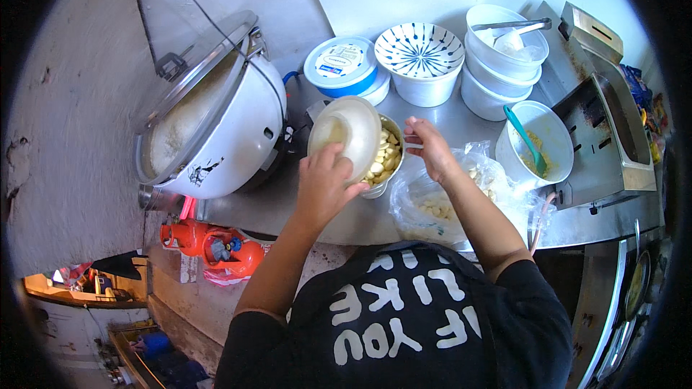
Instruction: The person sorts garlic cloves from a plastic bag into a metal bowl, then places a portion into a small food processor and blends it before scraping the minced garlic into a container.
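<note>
The left grip (328,180) was closed on the edge of a round, cloudy plastic bowl (355,124), tilted partly over a round pot (376,192) of smooth, pale yellow chunks (386,157). The right grip (430,150), loosely parted and empty, hung at the pot's rim (whether touching, I could not tell). Beside it, a crinkled clear bag (424,205) of pale pieces lay on the shiny metal surface (346,223).

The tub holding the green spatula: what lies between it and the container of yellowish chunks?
The head view shows a clear plastic bag holding pale pieces, with the right forearm crossing above it.
</note>
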The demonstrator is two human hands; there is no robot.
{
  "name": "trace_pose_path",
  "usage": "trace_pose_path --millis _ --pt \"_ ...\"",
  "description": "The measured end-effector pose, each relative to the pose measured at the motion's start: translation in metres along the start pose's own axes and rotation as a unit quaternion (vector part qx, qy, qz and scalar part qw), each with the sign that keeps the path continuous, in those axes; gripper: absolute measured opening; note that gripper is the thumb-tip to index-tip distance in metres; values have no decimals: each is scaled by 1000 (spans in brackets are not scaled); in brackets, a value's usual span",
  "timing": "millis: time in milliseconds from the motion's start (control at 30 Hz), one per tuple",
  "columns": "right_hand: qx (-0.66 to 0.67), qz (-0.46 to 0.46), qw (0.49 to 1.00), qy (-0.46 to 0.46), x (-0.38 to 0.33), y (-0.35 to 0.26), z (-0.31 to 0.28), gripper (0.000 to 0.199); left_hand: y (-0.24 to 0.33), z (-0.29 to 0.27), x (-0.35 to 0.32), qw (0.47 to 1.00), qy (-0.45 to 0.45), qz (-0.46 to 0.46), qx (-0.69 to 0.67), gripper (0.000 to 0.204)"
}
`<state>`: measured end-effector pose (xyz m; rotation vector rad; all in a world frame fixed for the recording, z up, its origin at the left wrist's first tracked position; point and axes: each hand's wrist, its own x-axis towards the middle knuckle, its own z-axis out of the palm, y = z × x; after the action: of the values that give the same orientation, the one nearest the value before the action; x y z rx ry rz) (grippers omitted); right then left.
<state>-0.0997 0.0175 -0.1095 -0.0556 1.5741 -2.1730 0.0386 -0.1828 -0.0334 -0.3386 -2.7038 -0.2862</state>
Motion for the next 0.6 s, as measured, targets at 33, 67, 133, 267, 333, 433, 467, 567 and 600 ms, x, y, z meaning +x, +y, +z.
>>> trace_pose_path --millis 33,67,133,267,333,433,467,567,600 --pt "0 18 1000 -2 4 4 -1 39 4 7 9 999 -32 6 16 42" --pt "0 36 999 -4 7 7 -1 39 7 14 14 998 -53 14 25 42" --pt "2 50 999 -18 12 12 -5 42 11 26 18 994 -96 30 42 42" --pt "-47 61 997 -32 20 12 -11 45 6 37 18 997 -71 -9 -27 46" --pt "-78 67 994 -27 25 9 -10 46 4 33 23 997 -28 -46 -52 51" --pt "-89 84 992 -29 36 14 -7 44 -16 51 36 986 70 -146 -29 58" --pt "-78 86 992 -47 41 20 -5 43 -26 64 37 981 49 -182 -55 58" --pt "-118 49 991 -46 47 37 -5 40 -41 90 38 966 2 -239 -103 59" --pt "-143 29 989 -37 44 44 -7 39 -41 91 33 970 -1 -225 -96 57"
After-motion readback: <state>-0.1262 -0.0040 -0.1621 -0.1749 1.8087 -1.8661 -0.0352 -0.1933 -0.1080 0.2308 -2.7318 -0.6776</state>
